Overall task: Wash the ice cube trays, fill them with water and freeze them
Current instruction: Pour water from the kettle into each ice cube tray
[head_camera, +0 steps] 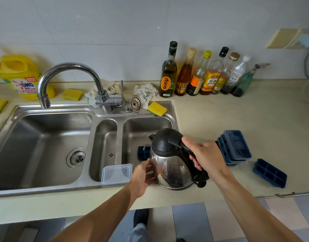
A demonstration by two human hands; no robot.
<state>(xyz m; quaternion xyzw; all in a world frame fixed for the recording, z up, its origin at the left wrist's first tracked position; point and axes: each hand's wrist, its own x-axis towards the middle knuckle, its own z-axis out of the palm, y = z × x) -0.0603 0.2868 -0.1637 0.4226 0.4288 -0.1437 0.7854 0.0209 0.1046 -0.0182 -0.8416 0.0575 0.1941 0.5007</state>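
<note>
Ice cube tray (143, 152): dark blue, gridded, seen in the right basin of the steel sink (45, 109), largely hidden behind the kettle (169, 159) at frame centre. The kettle's handle is gripped by the right hand (204, 154); its steel side is touched by the left hand (143, 175), fingers relaxed. A tray stack (235, 147) and a single tray (270, 172) are laid on the beige counter (220, 116), lower right, near its front edge. Open counter is seen behind them.

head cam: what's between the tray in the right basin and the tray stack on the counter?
The kettle, held between them with its handle gripped by the right hand. The head view shows it.
</note>
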